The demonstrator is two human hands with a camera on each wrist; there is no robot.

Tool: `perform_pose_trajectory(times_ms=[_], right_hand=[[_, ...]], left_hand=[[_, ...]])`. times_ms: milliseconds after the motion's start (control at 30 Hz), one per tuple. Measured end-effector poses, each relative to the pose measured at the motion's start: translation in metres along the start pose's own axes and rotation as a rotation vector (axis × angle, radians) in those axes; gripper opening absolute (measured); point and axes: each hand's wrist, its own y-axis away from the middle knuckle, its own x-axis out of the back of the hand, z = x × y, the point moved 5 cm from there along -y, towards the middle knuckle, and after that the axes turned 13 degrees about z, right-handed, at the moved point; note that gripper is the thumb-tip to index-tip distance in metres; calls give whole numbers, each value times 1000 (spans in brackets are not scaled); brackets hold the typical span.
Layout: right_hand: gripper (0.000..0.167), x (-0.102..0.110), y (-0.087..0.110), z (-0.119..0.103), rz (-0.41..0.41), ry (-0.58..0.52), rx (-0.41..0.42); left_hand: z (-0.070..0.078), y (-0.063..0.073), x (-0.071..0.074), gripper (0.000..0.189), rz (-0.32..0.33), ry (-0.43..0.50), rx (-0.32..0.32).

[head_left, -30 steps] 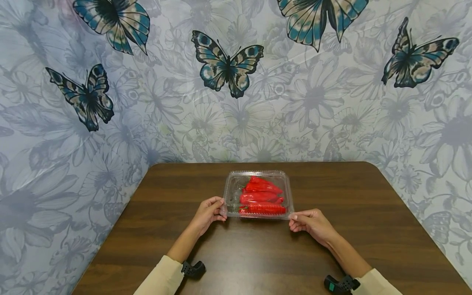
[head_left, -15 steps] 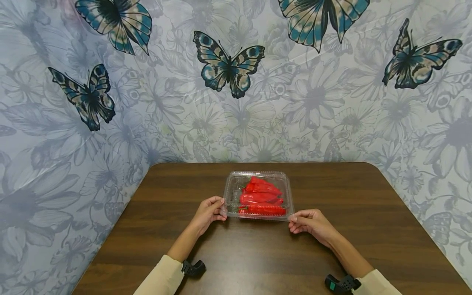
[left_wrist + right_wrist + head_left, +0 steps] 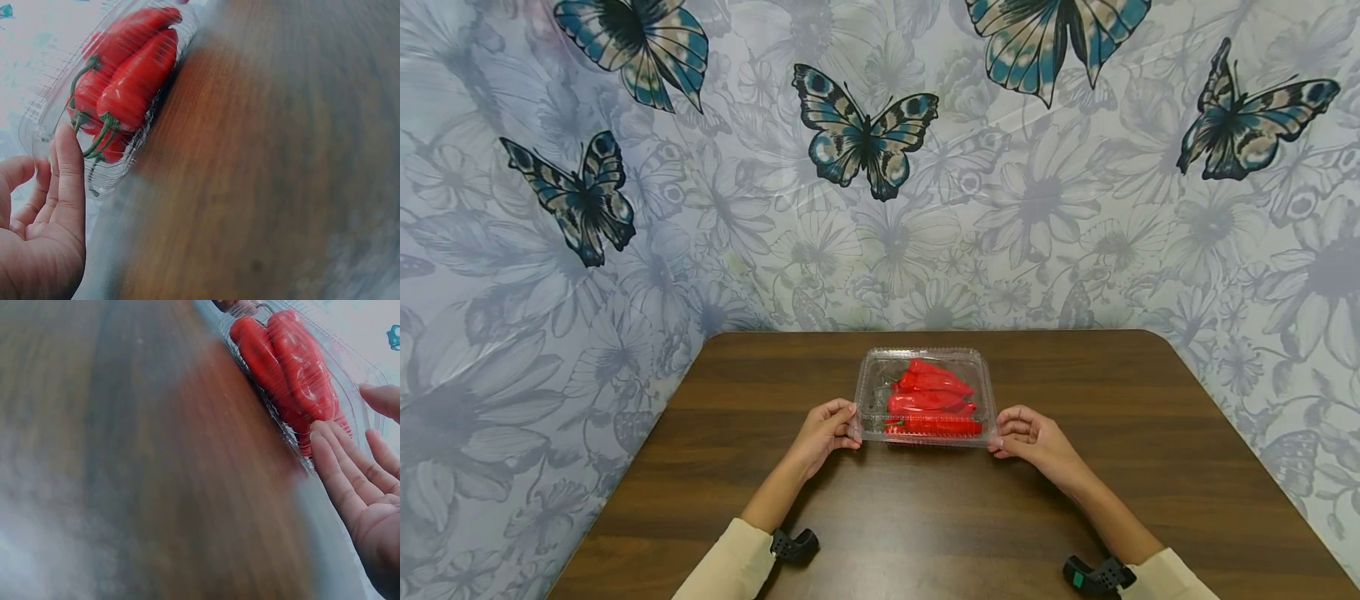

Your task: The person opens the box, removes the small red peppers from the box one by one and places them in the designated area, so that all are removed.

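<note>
A clear plastic clamshell container with its lid down sits toward the back middle of the table. Several red peppers with green stems lie inside, seen through the plastic. My left hand pinches the container's near left corner; in the left wrist view the thumb meets the other fingers at the rim, one finger along the side wall. At the near right corner is my right hand. Its fingers are spread and fairly straight in the right wrist view, fingertips at the side wall and thumb at the rim.
The brown wood-grain table has rounded far corners. Behind it hangs a pale floral backdrop with butterflies. Black bands circle both wrists, next to cream sleeves.
My right hand has loosened from its pinch at the near right corner, its fingers lifting and spreading. The left hand and the container stay where they were.
</note>
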Motion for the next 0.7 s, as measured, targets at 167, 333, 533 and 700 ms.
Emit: perform_pose_trajectory(times_ms=[167, 333, 533, 700], right_hand=[[42, 2, 0, -7, 94, 123, 77], [47, 4, 0, -10, 135, 180, 148], [49, 7, -1, -12, 161, 180, 253], [44, 8, -1, -13, 165, 233, 289]], left_hand=[[1, 1, 0, 14, -2, 5, -4], [0, 0, 0, 14, 9, -1, 2], [-2, -1, 1, 15, 17, 1, 8], [-3, -2, 1, 15, 31, -1, 13]])
